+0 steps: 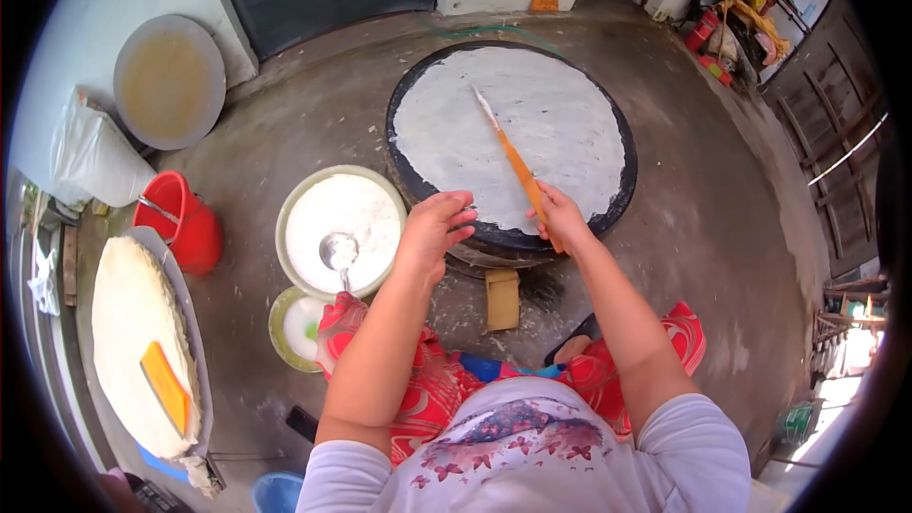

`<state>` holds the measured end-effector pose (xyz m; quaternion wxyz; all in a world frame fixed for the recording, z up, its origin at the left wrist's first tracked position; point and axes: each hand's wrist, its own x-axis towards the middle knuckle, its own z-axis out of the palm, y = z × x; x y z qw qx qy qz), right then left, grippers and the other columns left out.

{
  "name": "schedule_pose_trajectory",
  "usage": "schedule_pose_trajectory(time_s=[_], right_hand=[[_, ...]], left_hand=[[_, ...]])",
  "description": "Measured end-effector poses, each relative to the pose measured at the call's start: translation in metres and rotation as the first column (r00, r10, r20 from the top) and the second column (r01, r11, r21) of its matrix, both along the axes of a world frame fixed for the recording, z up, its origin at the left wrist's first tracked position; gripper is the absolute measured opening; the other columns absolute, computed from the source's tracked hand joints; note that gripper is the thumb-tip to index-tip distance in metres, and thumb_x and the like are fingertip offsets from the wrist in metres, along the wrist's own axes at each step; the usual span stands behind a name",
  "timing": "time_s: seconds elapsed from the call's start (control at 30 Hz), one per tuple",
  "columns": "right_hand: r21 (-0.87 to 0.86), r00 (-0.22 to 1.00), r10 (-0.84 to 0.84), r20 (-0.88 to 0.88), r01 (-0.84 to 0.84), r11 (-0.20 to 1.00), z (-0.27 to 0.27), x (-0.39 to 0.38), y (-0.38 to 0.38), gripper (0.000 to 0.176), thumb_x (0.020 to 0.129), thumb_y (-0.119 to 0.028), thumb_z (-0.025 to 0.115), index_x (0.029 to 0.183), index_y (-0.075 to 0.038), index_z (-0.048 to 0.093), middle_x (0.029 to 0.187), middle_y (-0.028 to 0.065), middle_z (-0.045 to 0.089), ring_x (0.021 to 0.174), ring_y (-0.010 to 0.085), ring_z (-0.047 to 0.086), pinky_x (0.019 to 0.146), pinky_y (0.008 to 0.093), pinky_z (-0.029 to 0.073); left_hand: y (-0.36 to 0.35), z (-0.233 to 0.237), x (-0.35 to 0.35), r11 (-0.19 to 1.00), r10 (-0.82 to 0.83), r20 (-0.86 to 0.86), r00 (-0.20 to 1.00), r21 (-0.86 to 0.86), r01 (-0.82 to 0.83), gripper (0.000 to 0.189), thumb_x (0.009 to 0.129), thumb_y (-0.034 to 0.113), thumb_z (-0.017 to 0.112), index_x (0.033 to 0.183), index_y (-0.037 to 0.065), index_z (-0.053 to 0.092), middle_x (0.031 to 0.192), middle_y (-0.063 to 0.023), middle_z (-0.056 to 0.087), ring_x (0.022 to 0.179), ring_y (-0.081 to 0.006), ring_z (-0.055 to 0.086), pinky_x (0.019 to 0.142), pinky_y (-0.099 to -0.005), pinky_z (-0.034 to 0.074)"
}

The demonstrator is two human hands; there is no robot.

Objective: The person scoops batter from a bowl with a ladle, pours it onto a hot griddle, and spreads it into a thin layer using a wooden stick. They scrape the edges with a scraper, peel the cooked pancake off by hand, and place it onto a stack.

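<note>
Right hand (559, 214) grips an orange scraper (518, 169) across the white sheet (560, 114) on the griddle (619, 192); left hand (437, 226), loosely curled, hovers at its rim. A flat blade likely avoids tears.

View: one head-worn fisheye camera, frame corners dark.
Facing: forward and steeply down, over the person's own torso.
Nearness: close; left hand (432, 228) and right hand (560, 217) mid-frame.
Beyond hands: round black griddle coated white (532, 123).
</note>
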<state>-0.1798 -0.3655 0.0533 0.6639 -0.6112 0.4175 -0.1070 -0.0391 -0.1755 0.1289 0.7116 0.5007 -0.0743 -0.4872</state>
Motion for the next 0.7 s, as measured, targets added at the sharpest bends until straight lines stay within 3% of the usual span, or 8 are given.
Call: schedule_pose_trajectory(time_s=[0.13,0.33,0.4,0.43,0.5,0.6,0.63,0.7], right_hand=[[0.026,0.999,-0.012,-0.035,0.013,1.0,-0.001,0.046,-0.01,0.041,0.091,-0.014,0.03,0.132,-0.015,0.029,0.078,0.0052,0.051,0.048,0.01,0.039,0.043,0.024,0.039],[-0.233,0.953,0.049,-0.301,-0.123,0.965,0.003,0.114,-0.024,0.04,0.089,-0.016,0.034,0.129,-0.014,0.036,0.083,0.0112,0.056,0.058,0.0174,0.052,0.048,0.028,0.043],[-0.617,0.892,0.01,-0.452,-0.321,0.719,-0.009,0.133,-0.028,0.038,0.084,-0.011,0.036,0.12,-0.01,0.045,0.091,0.016,0.06,0.075,0.0291,0.059,0.064,0.038,0.048],[-0.615,0.891,0.017,-0.454,-0.328,0.717,-0.014,0.139,-0.031,0.038,0.084,-0.011,0.036,0.12,-0.01,0.045,0.091,0.016,0.06,0.075,0.0291,0.059,0.064,0.038,0.048],[-0.639,0.743,-0.076,-0.665,-0.513,0.573,-0.008,0.148,-0.025,0.035,0.083,-0.013,0.038,0.115,-0.008,0.048,0.101,0.0193,0.057,0.09,0.0338,0.056,0.076,0.0405,0.046],[-0.596,0.742,-0.037,-0.669,-0.506,0.623,0.001,0.152,-0.015,0.032,0.083,-0.015,0.039,0.113,-0.007,0.05,0.101,0.0197,0.057,0.097,0.0335,0.054,0.081,0.0402,0.044],[-0.599,0.742,-0.04,-0.669,-0.506,0.621,-0.003,0.15,-0.017,0.032,0.083,-0.015,0.039,0.113,-0.007,0.05,0.101,0.0197,0.057,0.097,0.0335,0.054,0.081,0.0402,0.044],[-0.707,0.801,0.011,-0.599,-0.535,0.462,-0.015,0.137,-0.02,0.034,0.084,-0.015,0.039,0.115,-0.009,0.049,0.092,0.0152,0.06,0.078,0.0277,0.06,0.064,0.0384,0.048]], left_hand=[[0.0,0.002,0.002,1.0,0.011,-0.005,1.0,0.011,-0.011,0.028,0.083,0.015,0.048,0.104,-0.003,0.05,0.102,-0.01,0.056,0.088,-0.0185,0.055,0.075,-0.0307,0.046],[-0.002,0.001,0.002,1.0,-0.001,-0.03,1.0,0.007,0.001,0.027,0.083,0.015,0.048,0.104,-0.002,0.051,0.1,-0.0082,0.056,0.087,-0.016,0.055,0.074,-0.029,0.046],[-0.004,-0.001,0.002,1.0,0.0,-0.032,1.0,0.01,0.001,0.027,0.083,0.015,0.048,0.104,-0.002,0.051,0.099,-0.0079,0.056,0.087,-0.0158,0.055,0.074,-0.029,0.046],[-0.005,-0.002,0.003,1.0,-0.005,-0.034,0.999,0.012,0.005,0.027,0.083,0.015,0.048,0.104,-0.002,0.051,0.099,-0.0076,0.056,0.087,-0.0155,0.055,0.074,-0.0289,0.046],[-0.005,0.003,0.002,1.0,0.009,-0.044,0.999,0.014,-0.009,0.026,0.083,0.015,0.048,0.103,-0.001,0.051,0.098,-0.007,0.056,0.086,-0.015,0.055,0.074,-0.0289,0.045],[-0.005,0.005,0.003,1.0,-0.009,-0.036,0.999,-0.012,0.008,0.025,0.083,0.015,0.048,0.103,-0.001,0.051,0.098,-0.0067,0.056,0.086,-0.0146,0.055,0.074,-0.0288,0.045],[-0.006,0.006,0.004,1.0,-0.004,-0.041,0.999,-0.005,0.004,0.025,0.083,0.015,0.048,0.102,-0.001,0.052,0.098,-0.0066,0.056,0.086,-0.0146,0.055,0.074,-0.0287,0.045],[-0.007,0.007,0.005,1.0,-0.001,-0.046,0.999,-0.003,0.001,0.025,0.083,0.015,0.049,0.102,-0.001,0.052,0.098,-0.0064,0.056,0.086,-0.0146,0.055,0.074,-0.0287,0.045]])
